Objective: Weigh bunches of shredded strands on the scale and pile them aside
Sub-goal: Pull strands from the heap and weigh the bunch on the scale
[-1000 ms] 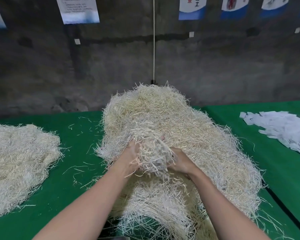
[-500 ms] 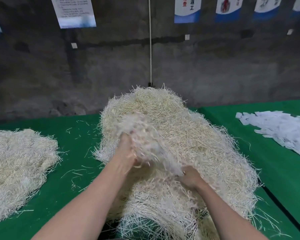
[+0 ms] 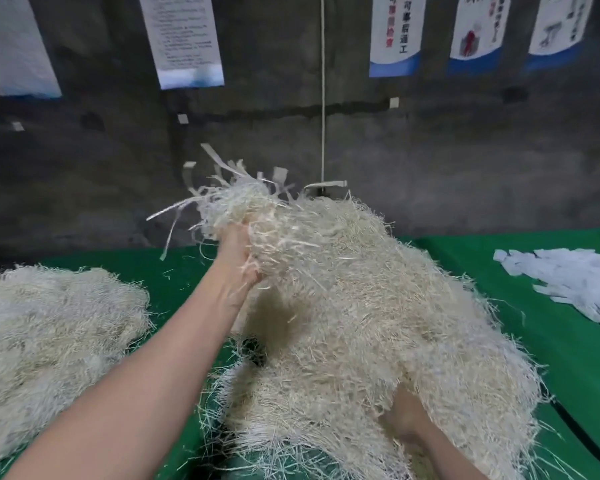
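Right hand (image 3: 406, 419): digging into the near edge of the big heap (image 3: 354, 323), fingers buried in strands, so can't tell what the grip's doing.
Left hand (image 3: 237, 252): holding up a bunch (image 3: 246, 206) above the heap's far-left side, fingers curling tight round it, loose ends flying out.
Side pile (image 3: 49, 341): sitting off to the left on the green table (image 3: 575, 368), apart from the heap.
Paper slips (image 3: 575, 282): lying far right.
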Motion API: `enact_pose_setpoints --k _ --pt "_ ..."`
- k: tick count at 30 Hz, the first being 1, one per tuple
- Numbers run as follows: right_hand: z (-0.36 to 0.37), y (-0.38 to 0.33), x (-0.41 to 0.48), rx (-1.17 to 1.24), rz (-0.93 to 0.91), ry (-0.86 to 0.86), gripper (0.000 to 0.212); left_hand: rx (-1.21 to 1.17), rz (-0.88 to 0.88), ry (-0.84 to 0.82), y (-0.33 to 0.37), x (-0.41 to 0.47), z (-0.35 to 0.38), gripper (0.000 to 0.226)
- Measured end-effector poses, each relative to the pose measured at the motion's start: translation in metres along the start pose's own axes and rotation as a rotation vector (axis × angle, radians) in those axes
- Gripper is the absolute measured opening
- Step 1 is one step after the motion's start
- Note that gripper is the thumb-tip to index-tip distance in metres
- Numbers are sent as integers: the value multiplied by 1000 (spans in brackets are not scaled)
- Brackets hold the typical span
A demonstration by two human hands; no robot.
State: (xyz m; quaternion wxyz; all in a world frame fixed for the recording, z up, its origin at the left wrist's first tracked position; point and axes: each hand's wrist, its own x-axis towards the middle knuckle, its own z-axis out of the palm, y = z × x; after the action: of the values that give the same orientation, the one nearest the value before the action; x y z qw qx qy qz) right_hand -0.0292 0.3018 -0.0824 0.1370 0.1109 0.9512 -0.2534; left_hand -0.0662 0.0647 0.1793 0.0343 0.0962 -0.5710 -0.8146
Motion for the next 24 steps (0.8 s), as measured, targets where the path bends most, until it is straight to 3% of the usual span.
enact_pose_setpoints --k 3,5,8,9,11,13,16,18,20,22,24 --pt "-31 -34 -5 67 -136 39 59 33 -48 5 -8 -10 -1 49" --pt "-66 -64 -13 -12 -250 135 67 108 -45 33 -17 -15 -6 46" --pt "-110 -102 -30 -70 -400 281 98 183 -18 14 -29 -16 -11 44" --pt "-119 -112 -35 -68 -474 265 111 196 -12 11 -31 -16 -13 48" --pt "-126 -129 -46 85 -612 66 124 201 -19 -8 -34 -13 -12 53" --pt "-119 -139 -53 278 -627 -102 109 202 -45 -51 -36 -17 -8 54" --pt "-87 -156 -64 491 -491 -112 20 68 -30 -103 -41 -25 -3 31" --pt "-68 -168 -70 931 -387 -156 19 312 55 -17 -46 -25 -11 29" --pt "-59 -175 -77 1515 -312 -362 29 687 116 12 -61 -17 -30 44" --pt "-52 -178 -84 1754 -285 -458 29 982 298 3 -79 -16 -54 54" --pt "-44 -181 -95 1860 -222 -501 43 1022 542 134 -89 -27 -64 41"
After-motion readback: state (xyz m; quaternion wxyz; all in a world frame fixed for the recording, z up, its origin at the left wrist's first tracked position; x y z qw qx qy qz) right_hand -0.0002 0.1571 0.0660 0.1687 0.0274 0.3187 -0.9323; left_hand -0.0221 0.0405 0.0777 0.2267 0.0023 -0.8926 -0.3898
